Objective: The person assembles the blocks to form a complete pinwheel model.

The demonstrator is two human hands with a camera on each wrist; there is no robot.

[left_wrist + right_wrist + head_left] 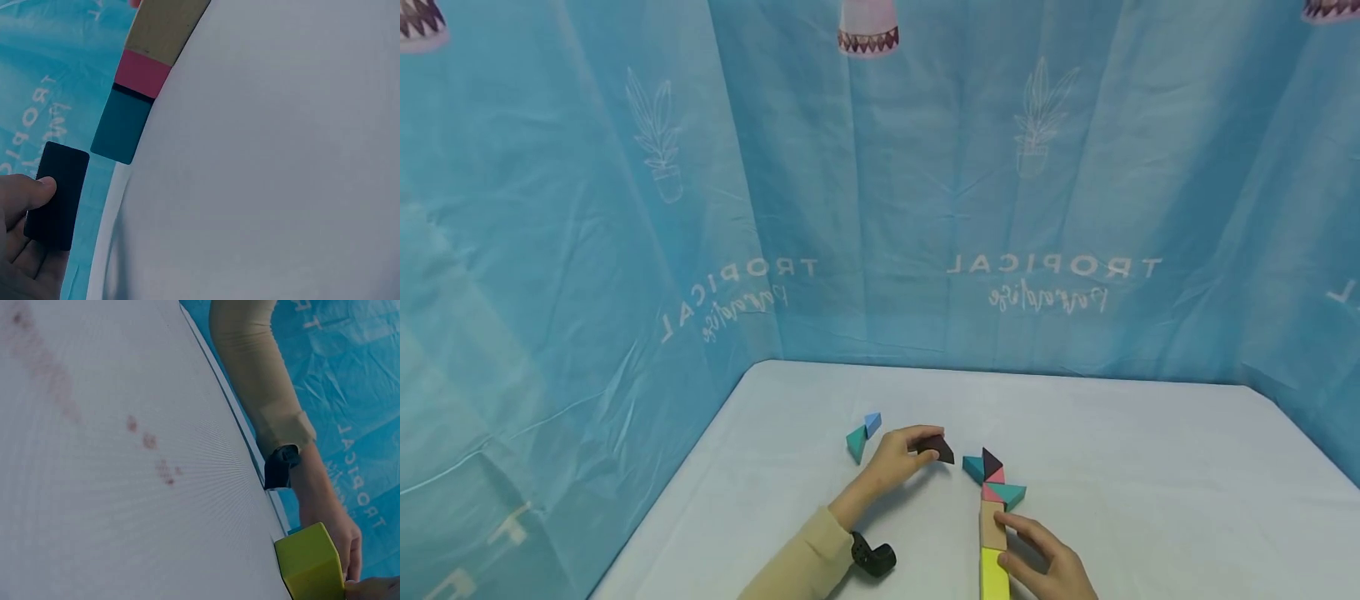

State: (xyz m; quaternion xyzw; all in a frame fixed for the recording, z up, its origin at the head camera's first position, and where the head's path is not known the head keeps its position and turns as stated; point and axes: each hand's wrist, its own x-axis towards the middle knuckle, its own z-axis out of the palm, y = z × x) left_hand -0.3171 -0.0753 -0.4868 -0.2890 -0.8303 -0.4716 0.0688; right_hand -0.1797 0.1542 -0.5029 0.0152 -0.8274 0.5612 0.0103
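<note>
My left hand (891, 458) grips a dark wooden block (937, 449) between thumb and fingers, just above the table. In the left wrist view the thumb lies across this dark block's flat face (61, 197). My right hand (1051, 568) rests its fingertips against the right side of a tan block (992, 531) and a yellow block (992, 575). These stand end to end in a row. Beyond them sit a pink block (990, 493), a teal triangle (1010, 496), a second pink piece (997, 477), a black triangle (991, 462) and another teal piece (972, 467).
Left of the row lie a teal triangle (857, 443) and a blue triangle (872, 424), corners close together. A black wrist device (874, 557) hangs at the left cuff. Blue printed curtains (895, 183) surround the white table (1150, 467).
</note>
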